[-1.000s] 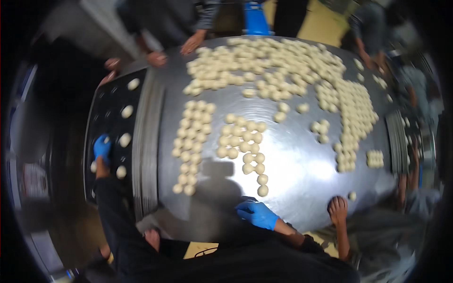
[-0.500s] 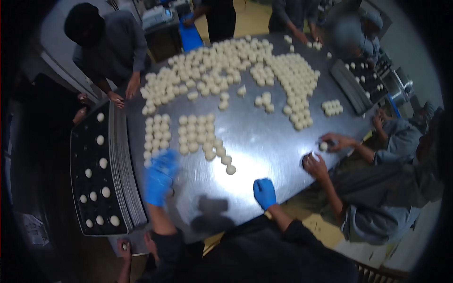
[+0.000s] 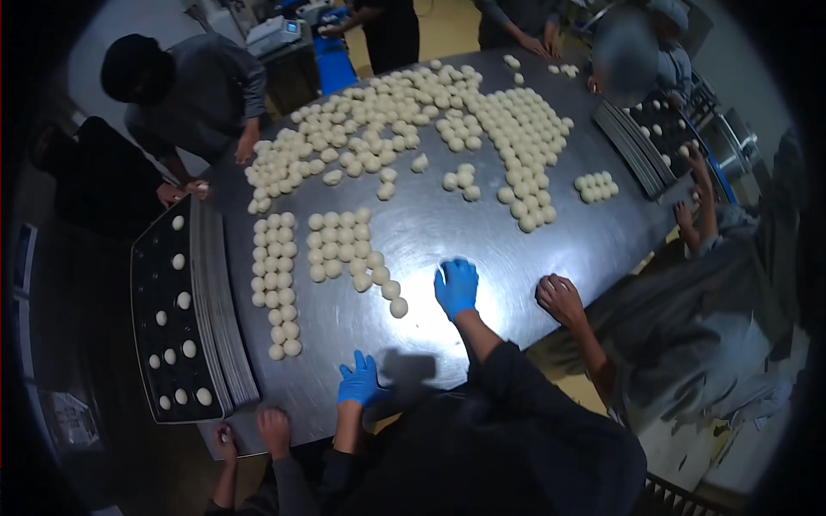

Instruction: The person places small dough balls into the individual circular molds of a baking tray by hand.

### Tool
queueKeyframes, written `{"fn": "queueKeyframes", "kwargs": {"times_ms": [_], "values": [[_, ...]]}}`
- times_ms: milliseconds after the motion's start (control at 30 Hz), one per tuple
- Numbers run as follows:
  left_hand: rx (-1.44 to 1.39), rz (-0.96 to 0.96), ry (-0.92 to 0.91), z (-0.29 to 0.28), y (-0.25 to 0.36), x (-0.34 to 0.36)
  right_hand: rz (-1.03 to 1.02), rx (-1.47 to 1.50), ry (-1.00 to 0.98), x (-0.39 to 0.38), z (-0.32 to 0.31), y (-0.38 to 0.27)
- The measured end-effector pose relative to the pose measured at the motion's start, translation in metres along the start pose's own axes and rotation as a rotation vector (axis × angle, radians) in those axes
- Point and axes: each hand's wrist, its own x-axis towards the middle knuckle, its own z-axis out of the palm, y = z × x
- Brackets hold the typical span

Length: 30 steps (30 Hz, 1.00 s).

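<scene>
My left hand [image 3: 358,381], in a blue glove, is near the table's front edge with its fingers apart and nothing seen in it. My right hand [image 3: 456,289], gloved in blue too, is cupped palm down on the metal table [image 3: 361,318]; whatever lies under it is hidden. Left of my right hand, a slanting line of dough balls [image 3: 391,290] runs off a block of white dough balls [image 3: 338,244]. Farther left stands a long column of dough balls [image 3: 274,275], in rows of two or three.
A stack of black trays [image 3: 224,318], its top one holding scattered dough balls, stands at left. Another tray stack [image 3: 632,155] is at far right. A large heap of dough balls [image 3: 370,112] covers the far side. Co-workers' hands [image 3: 561,299] work around the table.
My left hand has moved right and nearer, away from the left column, whose near end now shows. My right hand has moved forward and slightly left, going from a fist to a cupped shape.
</scene>
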Motion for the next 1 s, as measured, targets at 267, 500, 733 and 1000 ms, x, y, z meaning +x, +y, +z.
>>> {"fn": "queueKeyframes", "kwargs": {"times_ms": [267,500,733,1000], "values": [[0.006,0.062,-0.092,-0.009,0.003,0.007,0.332,0.132,0.217,0.164,0.0,0.027],[-0.023,0.087,-0.146,-0.005,-0.005,0.011,0.171,-0.024,0.14,0.179,-0.012,0.014],[-0.088,-0.035,-0.17,-0.016,0.013,0.012,0.035,0.48,-0.316,0.099,0.029,-0.003],[-0.083,-0.04,-0.096,-0.01,0.016,0.014,0.053,0.151,-0.174,0.034,-0.002,0.028]]}}
